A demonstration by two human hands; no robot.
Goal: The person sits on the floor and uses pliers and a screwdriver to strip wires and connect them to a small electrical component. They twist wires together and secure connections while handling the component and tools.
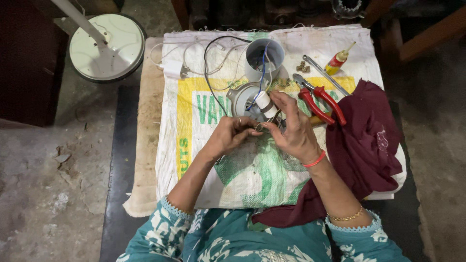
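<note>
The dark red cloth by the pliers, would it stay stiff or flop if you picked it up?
The dark red cloth would probably flop: it lies in soft folds and droops over the table edge. It looks light for its size. It likely wouldn't roll or slide, since it sits crumpled on the woven sack.

Pliers [321, 102] and cloth [361, 145] perhaps crowding right.

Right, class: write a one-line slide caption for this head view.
Both hands, left hand and right hand, work wires at a small motor on a printed sack, beside red pliers.
</note>
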